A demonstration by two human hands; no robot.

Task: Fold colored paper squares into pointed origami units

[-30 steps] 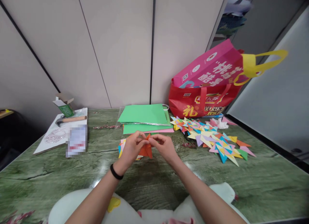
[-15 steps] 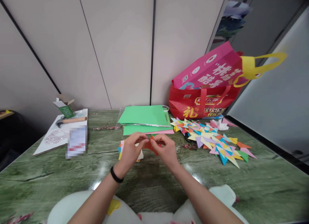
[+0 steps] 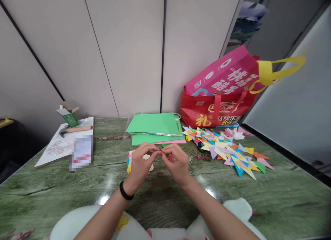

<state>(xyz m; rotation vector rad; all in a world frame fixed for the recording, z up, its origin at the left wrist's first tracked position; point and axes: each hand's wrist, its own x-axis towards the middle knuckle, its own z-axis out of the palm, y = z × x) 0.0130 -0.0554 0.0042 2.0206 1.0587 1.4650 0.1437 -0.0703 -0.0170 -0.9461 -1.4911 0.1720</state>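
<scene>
Orange paper (image 3: 171, 157) is sitting between your two hands, over the table (image 3: 67, 186), with only a thin edge and a small flap showing. Your left hand (image 3: 139, 162) is pinching it at the tips of thumb and forefinger, and your right hand (image 3: 179, 162) is matching that grip from the other side, the two sets of tips nearly meeting. Your fingers are hiding most of the fold, so which crease you are working is hard to tell. You seem to be in a shaping step, pressing or lining up an edge; the next move is calling for an even squeeze there, without letting the layers slip. Behind your left hand, small sheets (image 3: 128, 166) are lying stacked. Beyond both hands, green sheets (image 3: 155, 123) are resting flat. To your right, folded pieces (image 3: 227, 147) are spreading before a red bag (image 3: 193, 107), which is holding a pink bag (image 3: 223, 72). To your left, a hammer (image 3: 79, 129) is lying on a white board (image 3: 60, 145), just before a small box (image 3: 71, 120).
</scene>
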